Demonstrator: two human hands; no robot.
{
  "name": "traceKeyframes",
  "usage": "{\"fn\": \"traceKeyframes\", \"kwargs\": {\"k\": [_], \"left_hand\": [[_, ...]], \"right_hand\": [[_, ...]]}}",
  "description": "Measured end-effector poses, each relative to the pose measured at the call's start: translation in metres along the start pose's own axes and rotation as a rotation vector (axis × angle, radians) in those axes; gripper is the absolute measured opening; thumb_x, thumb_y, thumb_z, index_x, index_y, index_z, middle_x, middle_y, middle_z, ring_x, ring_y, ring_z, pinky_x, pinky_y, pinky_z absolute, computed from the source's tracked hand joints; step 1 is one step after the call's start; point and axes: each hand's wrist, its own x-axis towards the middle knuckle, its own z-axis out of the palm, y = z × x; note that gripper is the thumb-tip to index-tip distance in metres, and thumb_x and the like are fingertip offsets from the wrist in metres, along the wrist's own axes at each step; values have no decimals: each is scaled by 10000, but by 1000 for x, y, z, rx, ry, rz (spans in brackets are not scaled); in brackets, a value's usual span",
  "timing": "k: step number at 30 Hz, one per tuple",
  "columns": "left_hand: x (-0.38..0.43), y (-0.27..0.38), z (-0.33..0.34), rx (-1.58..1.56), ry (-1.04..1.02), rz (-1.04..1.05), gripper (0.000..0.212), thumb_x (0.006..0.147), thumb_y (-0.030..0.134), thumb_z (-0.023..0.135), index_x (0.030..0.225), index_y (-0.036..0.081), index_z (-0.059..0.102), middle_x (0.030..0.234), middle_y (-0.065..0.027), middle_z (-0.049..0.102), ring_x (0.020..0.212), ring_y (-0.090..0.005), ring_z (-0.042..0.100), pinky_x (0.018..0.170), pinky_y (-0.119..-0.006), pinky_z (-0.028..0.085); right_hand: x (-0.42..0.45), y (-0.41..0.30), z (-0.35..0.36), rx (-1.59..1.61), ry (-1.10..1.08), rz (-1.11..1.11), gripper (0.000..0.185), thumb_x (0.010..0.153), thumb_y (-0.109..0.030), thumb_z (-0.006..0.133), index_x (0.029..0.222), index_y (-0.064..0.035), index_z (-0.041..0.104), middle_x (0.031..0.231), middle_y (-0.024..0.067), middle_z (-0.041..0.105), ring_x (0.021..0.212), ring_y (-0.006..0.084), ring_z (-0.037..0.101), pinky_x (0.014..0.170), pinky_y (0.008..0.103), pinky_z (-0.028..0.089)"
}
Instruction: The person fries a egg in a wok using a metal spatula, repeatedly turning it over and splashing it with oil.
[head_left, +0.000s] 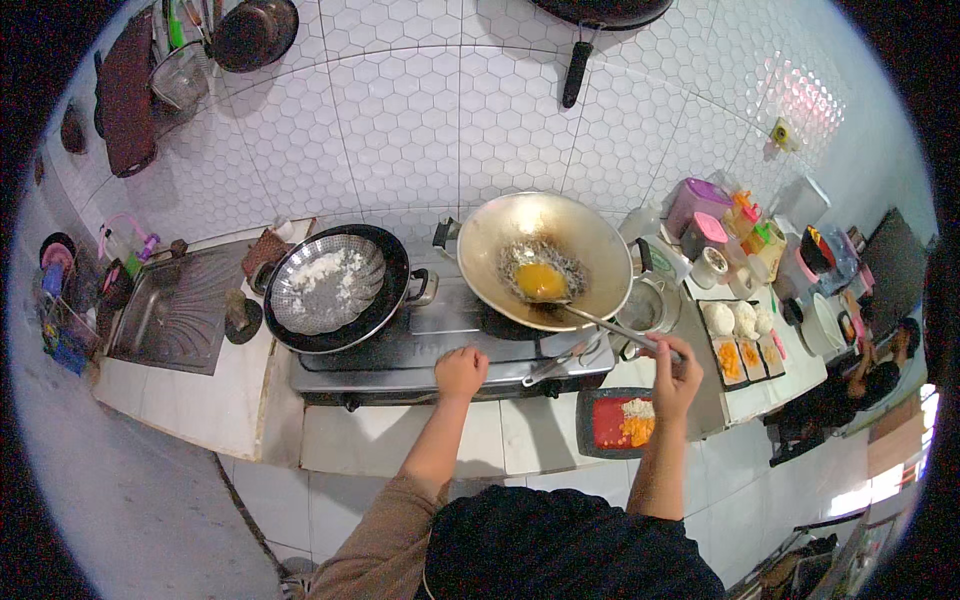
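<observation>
My right hand (673, 379) grips the long metal handle of a ladle (615, 328), whose head sits low in the large wok (487, 247). At the ladle's head a yellow-orange mass, seemingly egg, (541, 280) lies amid bubbling oil. Curled into a loose fist, my left hand (461, 371) rests by the front edge of the gas stove (420, 367) and appears to hold nothing. To its left, a black pan (397, 262) carries a perforated metal steamer insert (328, 319) with white crumbs of food.
At the stove's front right is a red-and-black tray (592, 427) with chopped orange and pale food. Several rice portions (720, 320) lie in a black divided tray (739, 386) on the right counter. A strainer (643, 306) stands beside the wok. Far right, another person (855, 390) is visible. A sink (172, 322) lies left.
</observation>
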Motion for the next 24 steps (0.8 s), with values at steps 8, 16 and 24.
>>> {"fn": "traceKeyframes", "kwargs": {"k": [8,16,24], "left_hand": [[-1,4,-5,28,22,-13,234,733,289,550,663,67,576,676,-131,606,616,-313,594,571,-443,471],[0,0,0,52,89,22,185,722,241,547,645,75,571,631,-107,604,581,-300,592,554,-421,477],[-1,6,0,56,22,-68,167,703,208,551,596,79,554,590,-109,592,561,-300,585,529,-417,470]], "right_hand": [[-14,79,46,91,-26,41,129,902,-27,482,980,56,541,1059,195,579,924,240,599,797,349,526],[-2,75,58,239,11,82,124,905,-30,478,974,56,535,1078,200,572,935,241,599,826,347,512],[5,61,10,152,-10,152,106,879,-39,534,944,24,588,975,138,642,861,176,616,779,296,493]]}}
